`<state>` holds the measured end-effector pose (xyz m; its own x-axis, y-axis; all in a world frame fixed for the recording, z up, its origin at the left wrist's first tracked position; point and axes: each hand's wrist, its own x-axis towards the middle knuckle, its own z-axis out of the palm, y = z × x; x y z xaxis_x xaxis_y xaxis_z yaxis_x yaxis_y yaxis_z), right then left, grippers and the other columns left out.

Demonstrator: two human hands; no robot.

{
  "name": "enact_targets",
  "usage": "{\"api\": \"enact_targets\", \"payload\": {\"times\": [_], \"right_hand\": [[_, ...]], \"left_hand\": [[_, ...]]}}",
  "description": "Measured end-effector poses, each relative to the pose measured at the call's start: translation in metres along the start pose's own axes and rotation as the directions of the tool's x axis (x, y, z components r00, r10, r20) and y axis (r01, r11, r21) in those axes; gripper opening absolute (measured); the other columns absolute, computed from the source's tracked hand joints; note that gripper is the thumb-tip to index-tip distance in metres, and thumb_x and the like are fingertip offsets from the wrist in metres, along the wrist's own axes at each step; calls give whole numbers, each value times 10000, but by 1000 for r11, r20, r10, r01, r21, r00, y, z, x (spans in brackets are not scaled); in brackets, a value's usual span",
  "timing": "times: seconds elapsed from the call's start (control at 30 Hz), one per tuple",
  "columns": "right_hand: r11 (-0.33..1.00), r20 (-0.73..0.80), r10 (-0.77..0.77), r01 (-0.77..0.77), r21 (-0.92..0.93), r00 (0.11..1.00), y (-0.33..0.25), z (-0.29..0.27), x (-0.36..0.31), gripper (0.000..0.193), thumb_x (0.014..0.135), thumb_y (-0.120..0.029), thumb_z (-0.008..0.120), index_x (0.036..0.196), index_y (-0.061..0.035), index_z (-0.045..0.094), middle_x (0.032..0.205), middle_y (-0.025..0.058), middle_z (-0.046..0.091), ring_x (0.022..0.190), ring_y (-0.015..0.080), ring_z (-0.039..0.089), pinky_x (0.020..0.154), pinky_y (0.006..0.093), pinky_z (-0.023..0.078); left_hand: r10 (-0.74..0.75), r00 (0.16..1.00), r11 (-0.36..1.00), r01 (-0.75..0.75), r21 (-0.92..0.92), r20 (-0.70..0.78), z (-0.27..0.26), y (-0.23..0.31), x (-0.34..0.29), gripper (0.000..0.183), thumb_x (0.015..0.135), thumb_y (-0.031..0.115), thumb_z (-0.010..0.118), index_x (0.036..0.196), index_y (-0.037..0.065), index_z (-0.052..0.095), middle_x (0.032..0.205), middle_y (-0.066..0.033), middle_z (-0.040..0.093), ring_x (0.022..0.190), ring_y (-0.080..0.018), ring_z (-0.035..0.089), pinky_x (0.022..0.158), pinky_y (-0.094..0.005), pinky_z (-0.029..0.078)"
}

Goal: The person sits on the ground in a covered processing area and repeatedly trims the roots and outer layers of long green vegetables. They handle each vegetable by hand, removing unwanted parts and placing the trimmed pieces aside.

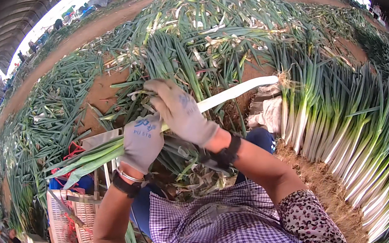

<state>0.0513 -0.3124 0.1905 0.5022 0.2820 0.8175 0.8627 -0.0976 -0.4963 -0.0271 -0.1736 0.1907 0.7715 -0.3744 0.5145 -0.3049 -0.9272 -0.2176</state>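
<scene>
Over the worker's lap, one long leek held crosswise, roughly level, green leaves to the worker's left, white shaft and root tuft out to the right. Left hand, in a pale grey glove, is closed round the leek where the leaves start; leaf ends fan out past it. Right hand, same type of glove, sits just beside the left, over the shaft, fingers curled. Shaft runs under that palm, so can't tell how firmly it's gripped, or whether the fingertips pinch a leaf too. Root end is free, hanging near a crumpled tan bundle.

Worker's right side: row of leeks laid side by side, white shafts and roots toward the worker, greens pointing away. Brown root mat along the near edge. Worker's left: pale plastic basket, red cord near it. Straight ahead, bunch of green leaves just past the hands, big heap of leaves and trimmings behind. Checked apron covers the lap, black band on the right wrist.
</scene>
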Motion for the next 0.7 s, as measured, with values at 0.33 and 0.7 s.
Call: {"api": "enact_targets", "payload": {"times": [0.33, 0.7], "right_hand": [[966, -171, 158, -188, -176, 972, 52, -77, -22, 260, 998, -157, 523, 1201, -21, 612, 1140, 168, 638, 1065, 307, 614, 921, 362, 478], [900, 36, 387, -386, 201, 921, 13, -12, -142, 348, 993, -214, 544, 1272, -6, 558, 1328, 216, 517, 1232, 360, 521, 1020, 385, 420]], "left_hand": [[-92, 955, 993, 110, -48, 281, 11, 29, -15, 110, 825, 123, 570, 933, 104, 582, 785, -71, 660, 783, -250, 673, 661, -379, 505], [-139, 951, 632, 299, -715, 275, 204, 74, -92, 136, 833, 250, 612, 878, 133, 663, 832, -36, 684, 851, -230, 675, 663, -355, 506]]}}
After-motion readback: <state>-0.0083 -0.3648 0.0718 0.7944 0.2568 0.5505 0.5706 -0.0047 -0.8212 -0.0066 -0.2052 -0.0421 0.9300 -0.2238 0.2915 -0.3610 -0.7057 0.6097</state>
